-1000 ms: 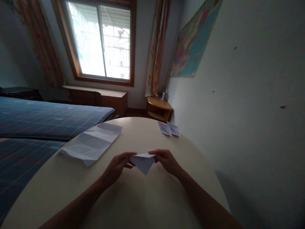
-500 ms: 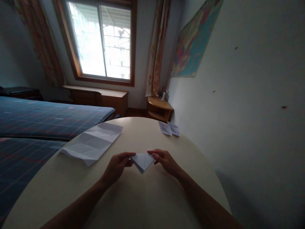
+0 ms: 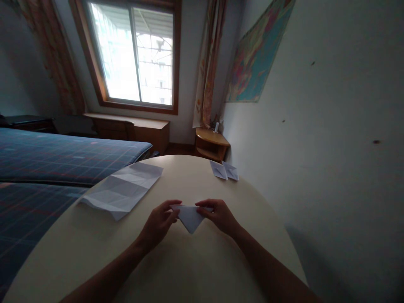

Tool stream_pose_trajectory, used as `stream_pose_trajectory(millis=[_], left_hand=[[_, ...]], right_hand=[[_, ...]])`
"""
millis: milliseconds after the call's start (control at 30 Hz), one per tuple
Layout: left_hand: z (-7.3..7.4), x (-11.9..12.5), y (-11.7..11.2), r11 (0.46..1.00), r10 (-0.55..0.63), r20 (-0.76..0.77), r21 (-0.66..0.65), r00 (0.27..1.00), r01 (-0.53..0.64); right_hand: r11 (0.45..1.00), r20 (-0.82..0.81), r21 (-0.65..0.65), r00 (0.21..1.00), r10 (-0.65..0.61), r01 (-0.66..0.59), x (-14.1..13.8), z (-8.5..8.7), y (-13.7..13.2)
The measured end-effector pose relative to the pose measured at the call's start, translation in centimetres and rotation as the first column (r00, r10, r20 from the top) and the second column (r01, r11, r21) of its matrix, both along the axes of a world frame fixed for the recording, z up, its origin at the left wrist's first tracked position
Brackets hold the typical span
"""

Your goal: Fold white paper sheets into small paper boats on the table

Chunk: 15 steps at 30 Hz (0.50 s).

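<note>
A small white folded paper triangle [image 3: 190,218] lies on the round cream table [image 3: 176,269], its tip pointing toward me. My left hand [image 3: 159,223] pinches its left corner with fingers closed on the edge. My right hand [image 3: 217,215] presses fingers onto its upper right edge and holds it there. Both forearms reach in from the bottom of the view.
A larger creased white sheet [image 3: 121,190] lies at the table's left edge. Two small folded paper pieces [image 3: 224,170] sit at the far right of the table. A bed with a blue plaid cover [image 3: 57,158] stands to the left, a wall to the right.
The paper triangle has gone from slightly lifted between my hands to flat on the table. My right fingers have moved inward over its top edge.
</note>
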<state>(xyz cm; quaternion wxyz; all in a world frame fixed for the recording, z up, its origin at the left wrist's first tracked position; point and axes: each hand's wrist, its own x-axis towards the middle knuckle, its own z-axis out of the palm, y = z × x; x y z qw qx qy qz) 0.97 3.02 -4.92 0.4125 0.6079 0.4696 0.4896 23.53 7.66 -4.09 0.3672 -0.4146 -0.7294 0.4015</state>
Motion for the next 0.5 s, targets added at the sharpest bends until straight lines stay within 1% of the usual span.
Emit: stream_pose_trajectory(millis=[67,200,300,400,467,500], left_hand=[[-0.2,0.1,0.1,1.0,0.024,-0.039,0.008,0.999,-0.024],[-0.4,0.3,0.2,0.995,0.09,-0.096,0.056,0.991,-0.085],[-0.2,0.4,-0.2,0.991,0.094,-0.135,0.113,0.986,-0.079],[-0.1,0.5,-0.7,0.978,0.076,-0.175,0.202,0.982,-0.04],[-0.2,0.6,-0.9,0.957,0.111,-0.246,0.288,0.963,-0.036],[-0.2,0.6,-1.0,0.943,0.14,-0.289,0.332,0.947,-0.038]], right_hand=[[1.0,0.018,0.024,1.0,0.004,-0.005,-0.1,0.2,-0.2],[0.988,0.072,0.152,0.997,-0.004,-0.007,-0.3,0.6,-0.8],[0.979,0.069,0.203,0.998,0.0,-0.015,-0.6,0.9,-1.3],[0.962,0.077,0.274,0.997,-0.004,-0.017,-0.8,1.0,-1.7],[0.935,0.119,0.352,0.993,-0.016,-0.027,-0.9,1.0,-2.0],[0.912,0.156,0.409,0.987,-0.03,-0.037,-0.9,1.1,-2.1]])
